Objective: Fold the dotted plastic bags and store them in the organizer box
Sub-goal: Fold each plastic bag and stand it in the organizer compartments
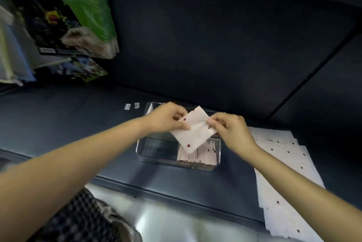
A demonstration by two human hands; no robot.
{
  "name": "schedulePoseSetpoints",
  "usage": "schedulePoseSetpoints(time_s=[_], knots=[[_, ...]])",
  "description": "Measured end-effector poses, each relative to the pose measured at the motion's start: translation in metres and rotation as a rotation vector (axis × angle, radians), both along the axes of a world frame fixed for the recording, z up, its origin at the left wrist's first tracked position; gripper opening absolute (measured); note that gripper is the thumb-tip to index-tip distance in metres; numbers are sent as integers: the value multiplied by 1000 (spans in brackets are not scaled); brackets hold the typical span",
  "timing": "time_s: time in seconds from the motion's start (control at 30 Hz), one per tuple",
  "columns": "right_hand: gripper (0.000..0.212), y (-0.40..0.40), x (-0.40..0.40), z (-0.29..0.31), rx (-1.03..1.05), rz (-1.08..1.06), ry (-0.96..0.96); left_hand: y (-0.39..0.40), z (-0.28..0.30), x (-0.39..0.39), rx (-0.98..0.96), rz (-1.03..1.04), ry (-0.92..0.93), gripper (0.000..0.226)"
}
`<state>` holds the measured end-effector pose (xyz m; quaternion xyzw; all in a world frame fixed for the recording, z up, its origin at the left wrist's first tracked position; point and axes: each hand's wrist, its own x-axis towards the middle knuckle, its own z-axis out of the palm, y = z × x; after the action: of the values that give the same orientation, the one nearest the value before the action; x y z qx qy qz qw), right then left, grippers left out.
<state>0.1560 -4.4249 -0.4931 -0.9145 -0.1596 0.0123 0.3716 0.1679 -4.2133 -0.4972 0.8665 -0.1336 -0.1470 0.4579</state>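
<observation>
A folded white plastic bag with dark red dots (194, 134) is held in the air above a clear organizer box (143, 150) on a dark shelf. My left hand (168, 118) pinches the bag's left edge. My right hand (229, 128) pinches its right edge. Inside the box, the right compartment holds several folded dotted bags (199, 155) standing on edge, and the left compartment shows only the dark bottom. A stack of flat, unfolded dotted bags (284, 165) lies on the shelf to the right of the box.
Two small white scraps (131, 105) lie behind the box's left corner. Green and dark packaged goods (64, 16) hang at the upper left. A dark back wall stands behind the shelf. Below the shelf's front edge I see a pale floor and checked fabric (82, 218).
</observation>
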Motion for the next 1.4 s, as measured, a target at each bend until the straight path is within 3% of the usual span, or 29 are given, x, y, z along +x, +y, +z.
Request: schedulePoseSetpoints(time_s=[0.17,0.33,0.4,0.53,0.9,1.0,1.13,1.27,1.4], knots=[[6,47,25,-15,103,2,212,43,-39,12,-141,184,145,2],[9,79,57,-37,-169,-134,72,72,-76,20,179,570,-167,19],[5,91,66,-45,-280,-169,55,83,-88,22,226,678,-144,39],[16,124,74,-61,-395,-182,-9,88,-106,28,183,679,-22,52],[23,163,70,-101,-591,-159,-296,81,-127,32,-14,685,17,31],[22,164,58,-116,-547,-176,-175,83,-130,32,-41,692,20,28],[24,172,53,-123,-382,-222,135,85,-132,31,-70,703,8,25],[45,178,53,-120,-410,-103,216,87,-134,31,-107,683,22,26],[45,186,60,-115,-226,-149,411,88,-134,31,-137,685,29,25]])
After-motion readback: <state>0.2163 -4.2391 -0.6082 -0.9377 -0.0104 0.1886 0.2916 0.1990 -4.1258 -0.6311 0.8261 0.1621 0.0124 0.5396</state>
